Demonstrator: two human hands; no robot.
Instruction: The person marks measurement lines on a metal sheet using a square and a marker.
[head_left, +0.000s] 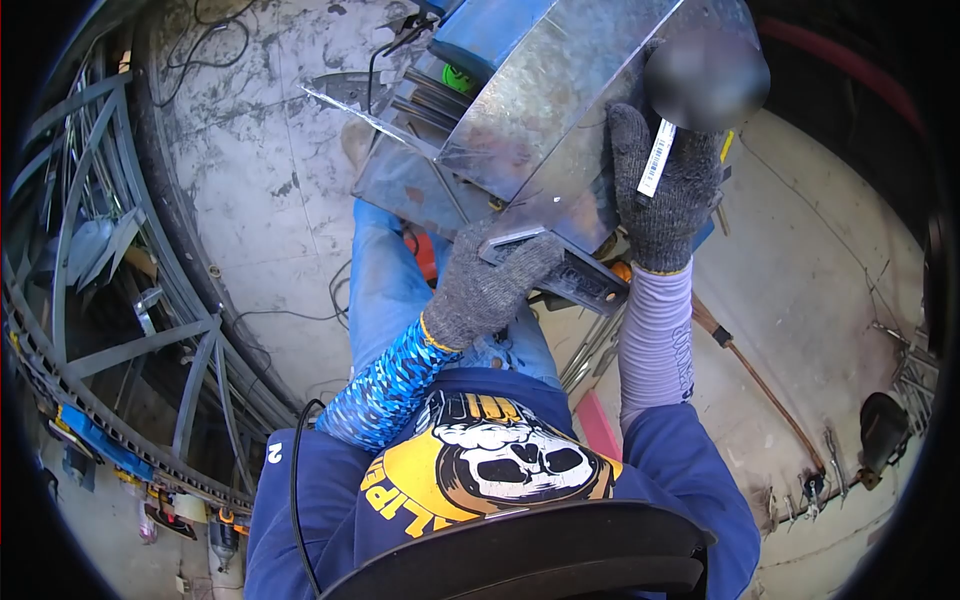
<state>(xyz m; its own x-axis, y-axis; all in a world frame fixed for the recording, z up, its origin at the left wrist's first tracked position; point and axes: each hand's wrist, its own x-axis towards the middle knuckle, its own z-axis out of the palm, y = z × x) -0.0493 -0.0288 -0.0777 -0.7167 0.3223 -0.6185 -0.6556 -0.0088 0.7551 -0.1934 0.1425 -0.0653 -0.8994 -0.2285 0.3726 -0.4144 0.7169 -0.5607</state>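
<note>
My left hand (pixel 490 280), in a grey knit glove, is closed round a dark metal bar (pixel 585 280) with a bright edge. The bar slants down to the right below a large sheet-metal piece (pixel 545 110). My right hand (pixel 670 190), gloved alike, lies along the right side of that sheet metal, its thumb stretched upward. A white barcode strip (pixel 655 157) crosses this glove. A round blurred patch (pixel 708 80) hides the fingers beyond it. Left of the large piece, a thin sheet edge (pixel 370 122) juts out, and a flat metal plate (pixel 410 190) lies below it.
A blue object (pixel 490 40) and several dark metal bars (pixel 430 105) are behind the sheet metal. A curved steel frame (pixel 140 220) with metal scraps stands at left. On the floor (pixel 810 270) at right lie a long rod (pixel 770 390) and tools; cables (pixel 215 50) run at upper left.
</note>
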